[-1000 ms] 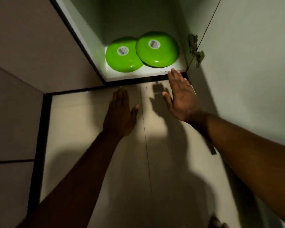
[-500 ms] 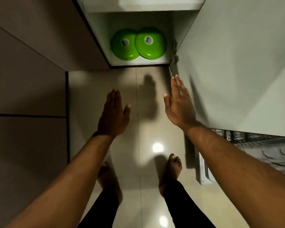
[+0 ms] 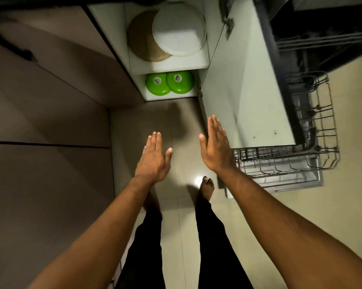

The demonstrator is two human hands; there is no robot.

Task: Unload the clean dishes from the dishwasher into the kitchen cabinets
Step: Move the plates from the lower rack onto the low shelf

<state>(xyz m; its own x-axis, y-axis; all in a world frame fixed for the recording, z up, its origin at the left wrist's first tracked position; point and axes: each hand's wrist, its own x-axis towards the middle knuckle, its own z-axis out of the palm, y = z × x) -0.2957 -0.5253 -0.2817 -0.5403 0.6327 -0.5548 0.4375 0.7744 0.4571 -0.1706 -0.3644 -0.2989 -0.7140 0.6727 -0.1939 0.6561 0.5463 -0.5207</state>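
Two green bowls (image 3: 169, 82) lie upside down side by side on the bottom shelf of an open low cabinet (image 3: 171, 66). On the shelf above, a white dish (image 3: 179, 32) rests partly over a round woven mat (image 3: 143, 40). My left hand (image 3: 154, 158) and my right hand (image 3: 215, 146) are both flat, fingers straight, holding nothing, above the floor in front of the cabinet. To the right, the dishwasher's lower wire rack (image 3: 284, 161) is pulled out over its open door; I see no dishes in it.
The open cabinet door (image 3: 244, 84) stands between the cabinet and the dishwasher (image 3: 322, 34), close beside my right hand. Closed brown cabinet fronts (image 3: 46, 126) fill the left side. My bare feet (image 3: 206, 187) stand on the glossy tile floor.
The view has pulled back and up from the bottom shelf. Both hands have drawn away from the cabinet, and the upper shelf, the dishwasher rack and my legs have come into view.
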